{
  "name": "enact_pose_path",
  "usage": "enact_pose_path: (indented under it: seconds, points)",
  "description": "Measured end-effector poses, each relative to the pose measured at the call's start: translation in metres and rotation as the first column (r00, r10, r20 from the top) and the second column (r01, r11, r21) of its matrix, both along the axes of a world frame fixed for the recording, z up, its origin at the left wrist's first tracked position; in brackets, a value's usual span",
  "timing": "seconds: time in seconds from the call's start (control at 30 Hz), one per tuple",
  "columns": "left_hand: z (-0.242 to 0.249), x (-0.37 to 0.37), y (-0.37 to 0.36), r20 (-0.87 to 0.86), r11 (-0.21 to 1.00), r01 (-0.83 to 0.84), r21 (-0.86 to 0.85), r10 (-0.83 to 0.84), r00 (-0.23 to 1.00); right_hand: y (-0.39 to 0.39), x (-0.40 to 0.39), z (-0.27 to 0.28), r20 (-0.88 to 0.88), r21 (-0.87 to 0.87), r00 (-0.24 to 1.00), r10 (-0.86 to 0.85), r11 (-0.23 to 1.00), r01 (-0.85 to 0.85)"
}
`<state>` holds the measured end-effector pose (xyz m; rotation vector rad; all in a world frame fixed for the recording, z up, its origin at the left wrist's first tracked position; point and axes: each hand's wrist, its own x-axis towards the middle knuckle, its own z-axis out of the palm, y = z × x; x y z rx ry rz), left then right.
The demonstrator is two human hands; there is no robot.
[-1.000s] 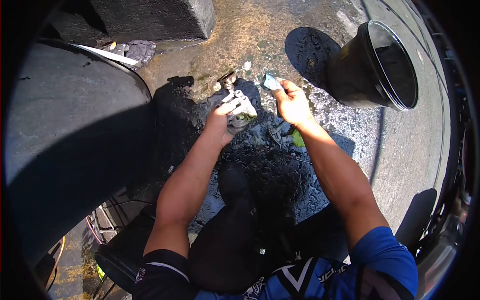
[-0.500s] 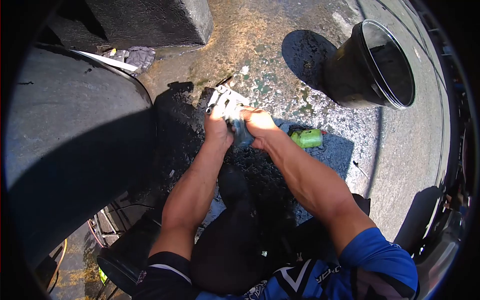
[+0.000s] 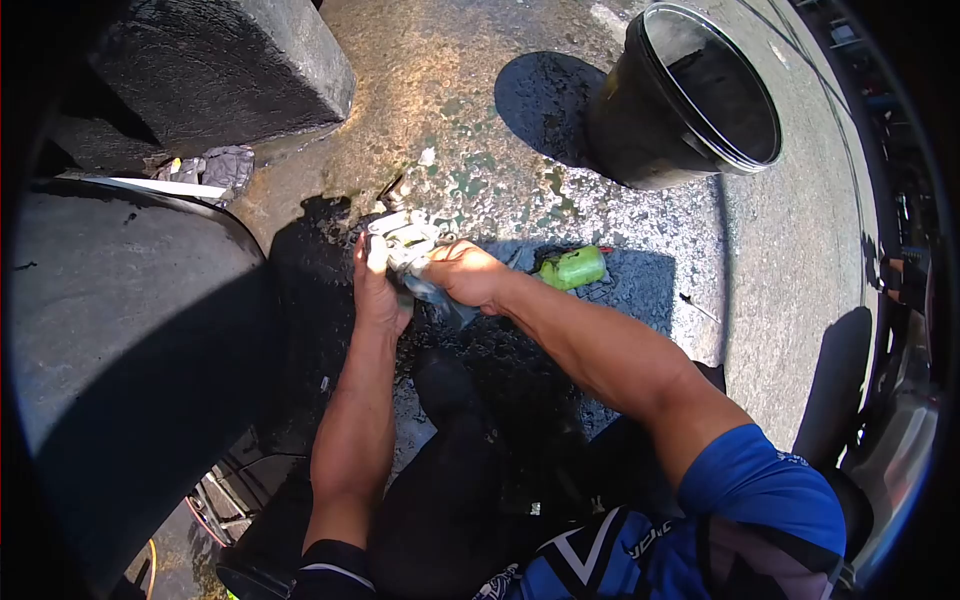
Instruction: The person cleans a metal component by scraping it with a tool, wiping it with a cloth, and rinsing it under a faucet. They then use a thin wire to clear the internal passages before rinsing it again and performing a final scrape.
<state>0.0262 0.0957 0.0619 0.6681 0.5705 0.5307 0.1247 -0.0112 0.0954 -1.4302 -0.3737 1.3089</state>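
Observation:
My left hand [image 3: 378,297] is wrapped round the left side of a pale, shiny part that looks like metal [image 3: 405,238], its surface bright in the sun. From the right, my right hand [image 3: 468,272] is closed against the same part, with a bluish-grey rag-like piece [image 3: 438,296] bunched below its fingers. Both hands are close together over the wet, dark-stained ground. To the right of my right hand, a bright green container [image 3: 573,268] lies on its side.
A large black bucket [image 3: 640,135] stands at the upper right. On the left is a big grey curved body [image 3: 120,250], with a concrete block [image 3: 200,70] behind it. Crumpled dark plastic [image 3: 228,168] lies between them. A black tub [image 3: 255,560] sits low at the left.
The view has shifted, so the surroundings sit further left and the bucket higher. My right hand has turned on the part, and the bluish-grey piece hangs further right beneath it.

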Motion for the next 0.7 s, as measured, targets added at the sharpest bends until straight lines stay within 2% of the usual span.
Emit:
enact_pose_path:
  seconds: [0.03, 0.13, 0.27, 0.37, 0.4, 0.47, 0.5, 0.53, 0.57, 0.63, 0.67, 0.7]
  points:
    - [-0.01, -0.003, -0.005, -0.025, 0.996, -0.07, 0.051, 0.071, 0.997, -0.001, -0.003, 0.003, -0.184, -0.009, 0.983, -0.022, 1.0, 0.021]
    - [-0.021, -0.003, -0.002, -0.016, 0.984, -0.054, -0.171, 0.052, 0.999, 0.001, -0.002, 0.015, -0.378, -0.157, 0.923, -0.07, 0.987, 0.011]
    - [-0.014, -0.002, -0.002, 0.041, 0.94, -0.103, -0.325, 0.123, 0.992, 0.012, -0.006, 0.01, -0.139, -0.146, 0.99, 0.001, 0.989, -0.021]
    - [-0.024, -0.008, 0.003, 0.102, 0.932, -0.155, -0.327, 0.198, 0.975, 0.017, -0.002, 0.008, 0.034, -0.153, 0.994, 0.104, 0.983, -0.098]
    - [-0.022, -0.01, 0.004, 0.137, 0.941, -0.123, -0.314, 0.173, 0.975, 0.015, 0.002, 0.008, 0.084, -0.156, 0.983, 0.161, 0.977, -0.146]
    - [-0.01, -0.011, 0.003, 0.212, 0.939, -0.038, -0.343, 0.117, 0.97, 0.006, 0.014, 0.033, 0.011, -0.183, 0.986, 0.169, 0.969, -0.164]
    - [0.003, -0.009, -0.001, 0.25, 0.934, 0.017, -0.356, 0.077, 0.965, 0.013, 0.005, -0.002, -0.049, -0.102, 0.998, 0.042, 0.994, -0.047]
    - [0.0, 0.0, 0.0, 0.138, 0.95, -0.054, -0.309, 0.1, 0.985, 0.008, 0.01, 0.048, -0.085, -0.255, 0.996, -0.032, 0.967, 0.009]
    - [-0.003, 0.006, 0.0, 0.021, 0.961, -0.126, -0.245, 0.135, 0.991, 0.017, -0.002, 0.023, -0.112, -0.199, 0.964, -0.239, 0.956, 0.214]
    - [-0.006, 0.014, -0.002, -0.075, 0.958, -0.184, -0.22, 0.171, 0.982, 0.026, -0.011, -0.003, 0.071, -0.157, 0.971, -0.229, 0.959, 0.238]
    - [-0.005, 0.018, 0.0, -0.121, 0.957, -0.215, -0.197, 0.194, 0.973, 0.023, -0.01, -0.014, 0.403, -0.074, 0.909, -0.108, 0.986, 0.15]
    - [-0.006, 0.017, 0.002, -0.144, 0.957, -0.18, -0.226, 0.15, 0.978, 0.019, -0.009, -0.017, 0.69, -0.032, 0.724, -0.003, 0.999, 0.035]
